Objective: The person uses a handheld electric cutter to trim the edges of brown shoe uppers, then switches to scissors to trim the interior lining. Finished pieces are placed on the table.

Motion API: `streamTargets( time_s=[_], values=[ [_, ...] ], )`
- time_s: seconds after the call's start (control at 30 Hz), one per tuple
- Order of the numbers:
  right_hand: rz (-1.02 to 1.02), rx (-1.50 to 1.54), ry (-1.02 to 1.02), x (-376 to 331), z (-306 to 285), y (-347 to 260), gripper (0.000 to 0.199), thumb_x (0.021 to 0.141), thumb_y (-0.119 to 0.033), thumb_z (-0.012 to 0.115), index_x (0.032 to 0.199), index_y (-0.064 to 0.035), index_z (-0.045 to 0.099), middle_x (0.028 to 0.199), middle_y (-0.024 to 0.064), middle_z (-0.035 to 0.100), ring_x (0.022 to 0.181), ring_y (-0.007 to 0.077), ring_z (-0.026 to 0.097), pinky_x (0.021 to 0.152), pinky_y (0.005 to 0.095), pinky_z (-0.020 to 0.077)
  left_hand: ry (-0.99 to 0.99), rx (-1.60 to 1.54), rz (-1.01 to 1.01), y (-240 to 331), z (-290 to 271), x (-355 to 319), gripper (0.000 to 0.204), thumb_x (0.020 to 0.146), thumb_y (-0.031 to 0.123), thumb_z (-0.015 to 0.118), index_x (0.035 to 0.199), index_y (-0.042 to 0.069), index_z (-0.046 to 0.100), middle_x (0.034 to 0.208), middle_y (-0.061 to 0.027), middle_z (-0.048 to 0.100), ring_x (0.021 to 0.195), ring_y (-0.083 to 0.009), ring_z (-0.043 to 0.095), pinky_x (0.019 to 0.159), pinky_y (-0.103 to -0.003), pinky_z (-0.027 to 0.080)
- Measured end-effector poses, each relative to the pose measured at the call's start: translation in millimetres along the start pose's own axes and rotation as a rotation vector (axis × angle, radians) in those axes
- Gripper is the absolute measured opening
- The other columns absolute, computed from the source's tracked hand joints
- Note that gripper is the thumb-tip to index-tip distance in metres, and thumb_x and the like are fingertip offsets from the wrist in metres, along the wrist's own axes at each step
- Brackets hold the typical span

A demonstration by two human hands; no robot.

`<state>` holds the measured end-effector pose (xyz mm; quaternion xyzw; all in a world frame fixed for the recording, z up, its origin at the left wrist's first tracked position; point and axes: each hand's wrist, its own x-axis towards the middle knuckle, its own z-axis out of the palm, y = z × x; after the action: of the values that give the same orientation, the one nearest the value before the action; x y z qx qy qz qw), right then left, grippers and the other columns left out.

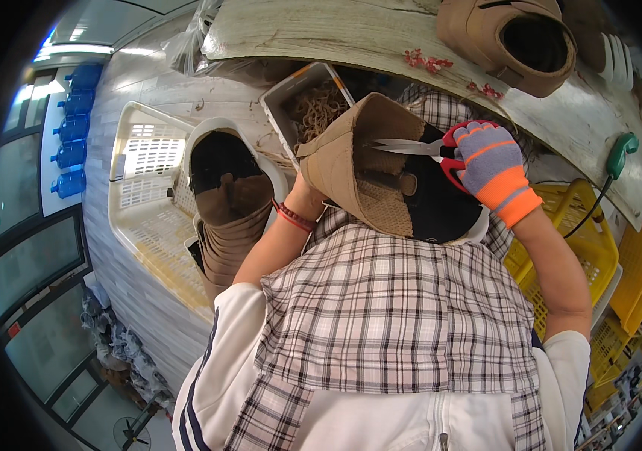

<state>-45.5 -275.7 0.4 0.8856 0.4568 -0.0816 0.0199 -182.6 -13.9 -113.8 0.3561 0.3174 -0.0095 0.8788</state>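
On my lap lies a brown shoe upper with a ribbed inner lining and a black sole part. My left hand grips it from its left side, its fingers hidden behind the brown material. A grey and orange glove covers my right hand, which is closed around the red handles of a pair of scissors. The scissor blades point left over the upper's opening, slightly apart. Whether they touch any material I cannot tell.
To the left, stacked brown shoe uppers stand by a cream plastic basket. A bin of brown scraps sits ahead. Another brown shoe and a green tool rest on the worktable. Yellow crates stand right.
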Motion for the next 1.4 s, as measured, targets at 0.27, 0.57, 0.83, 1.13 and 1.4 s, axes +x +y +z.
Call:
streamTargets(
  time_s=[0.27, 0.57, 0.83, 1.13, 1.4],
  values=[
    [0.041, 0.040, 0.071, -6.0, -0.3, 2.0, 0.041, 0.064, -0.022, 0.080, 0.098, -0.0090, 0.064, 0.095, 0.0074, 0.063, 0.092, 0.0261, 0.061, 0.077, 0.0368, 0.0478, 0.035, 0.014, -0.032, 4.6, 8.4, -6.4, 0.037, 0.086, 0.032, 0.077, 0.114, 0.014, 0.061, 0.088, 0.0049, 0.059, 0.056, -0.0054, 0.044, 0.048, -0.018, 0.038],
    [0.001, 0.013, 0.037, -1.1, -0.9, -1.4, 0.039, 0.066, -0.024, 0.080, 0.098, -0.0081, 0.064, 0.095, 0.0078, 0.063, 0.091, 0.0251, 0.061, 0.078, 0.0359, 0.0480, 0.031, -0.002, -0.052, 12.4, 21.8, -15.7, 0.034, 0.086, 0.031, 0.077, 0.111, 0.013, 0.063, 0.079, 0.0042, 0.059, 0.052, -0.0053, 0.046, 0.045, -0.018, 0.040],
    [-0.013, -0.041, 0.033, -0.1, -0.8, -1.7, 0.041, 0.066, -0.026, 0.080, 0.099, -0.0070, 0.064, 0.097, 0.0086, 0.064, 0.092, 0.0254, 0.061, 0.077, 0.0365, 0.0483, 0.065, 0.074, -0.030, 17.2, 34.6, -23.0, 0.032, 0.085, 0.032, 0.077, 0.107, 0.012, 0.065, 0.072, 0.0044, 0.057, 0.051, -0.0052, 0.047, 0.046, -0.018, 0.041],
    [-0.040, -0.083, 0.043, 0.2, -2.2, -1.0, 0.043, 0.067, -0.027, 0.080, 0.101, -0.0070, 0.063, 0.098, 0.0085, 0.064, 0.092, 0.0253, 0.062, 0.077, 0.0366, 0.0482, 0.136, 0.230, -0.054, 29.7, 53.8, -34.4, 0.030, 0.084, 0.033, 0.078, 0.101, 0.012, 0.066, 0.067, 0.0043, 0.055, 0.050, -0.0052, 0.047, 0.045, -0.019, 0.042],
    [-0.071, -0.135, 0.156, -6.4, 0.4, -2.6, 0.037, 0.071, -0.027, 0.077, 0.099, -0.0070, 0.064, 0.089, 0.0085, 0.065, 0.085, 0.0255, 0.063, 0.071, 0.0368, 0.0501, 0.037, 0.025, -0.055, 15.8, 31.7, -18.2, 0.030, 0.085, 0.032, 0.078, 0.104, 0.013, 0.064, 0.072, 0.0046, 0.058, 0.049, -0.0049, 0.048, 0.044, -0.017, 0.041]
  ],
)
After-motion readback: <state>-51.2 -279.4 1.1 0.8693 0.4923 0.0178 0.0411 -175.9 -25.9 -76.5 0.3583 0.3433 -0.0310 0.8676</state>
